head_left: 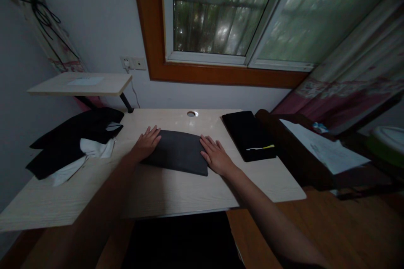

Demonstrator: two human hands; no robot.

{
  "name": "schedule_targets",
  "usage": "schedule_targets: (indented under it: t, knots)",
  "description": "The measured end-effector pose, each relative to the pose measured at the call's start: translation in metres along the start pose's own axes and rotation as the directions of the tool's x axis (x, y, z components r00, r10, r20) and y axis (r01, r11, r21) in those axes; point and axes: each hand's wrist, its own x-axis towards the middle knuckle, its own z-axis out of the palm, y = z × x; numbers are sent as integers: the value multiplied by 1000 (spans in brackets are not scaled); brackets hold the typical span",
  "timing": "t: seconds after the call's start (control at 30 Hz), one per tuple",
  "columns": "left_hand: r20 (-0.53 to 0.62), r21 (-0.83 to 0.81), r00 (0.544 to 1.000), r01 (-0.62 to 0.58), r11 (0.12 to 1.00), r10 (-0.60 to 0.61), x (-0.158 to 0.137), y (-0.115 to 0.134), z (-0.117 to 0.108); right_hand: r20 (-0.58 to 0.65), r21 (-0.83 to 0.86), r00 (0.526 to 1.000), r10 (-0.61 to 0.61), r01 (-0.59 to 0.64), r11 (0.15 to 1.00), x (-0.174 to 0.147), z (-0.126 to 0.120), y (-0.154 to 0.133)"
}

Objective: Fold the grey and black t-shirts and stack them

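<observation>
A grey cloth (181,152) lies flat near the middle of the pale tabletop (273,177), between the 2 hands. The left hand (147,144) rests palm down over its left end, the right hand (217,156) over its right edge; on both, the fingers are stretched out and released, gripping nothing, with the tips on the cloth. To the right, well apart from it, sits a black stack (248,132) with a white and yellow strip showing along its near end. On the left, black clothes (78,128) lie in a loose heap with a white cloth (96,148) among them, partly beneath a raised shelf (109,85) that bears a sheet of paper (85,81). A round hole (191,114) pierces the tabletop near its far edge. Behind are 2 wall sockets (133,63) and a wood-framed window (217,21).
</observation>
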Motion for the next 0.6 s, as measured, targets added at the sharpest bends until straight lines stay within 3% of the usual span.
schedule_targets:
  t: [0.23,0.37,0.47,0.6]
  knots:
    - [-170,-176,985,-45,983,15,-9,-37,-1,-37,121,998,51,-46,992,-6,-2,15]
    - [-214,-329,973,10,944,-85,-23,-37,-16,-159,263,981,113,-68,963,-6,1,27]
    - [-185,-401,963,105,910,-193,-41,-28,-29,-226,354,955,190,-102,930,-2,3,32]
    - [-57,-371,952,260,891,-301,-64,-18,-43,-199,413,943,267,-167,895,8,3,33]
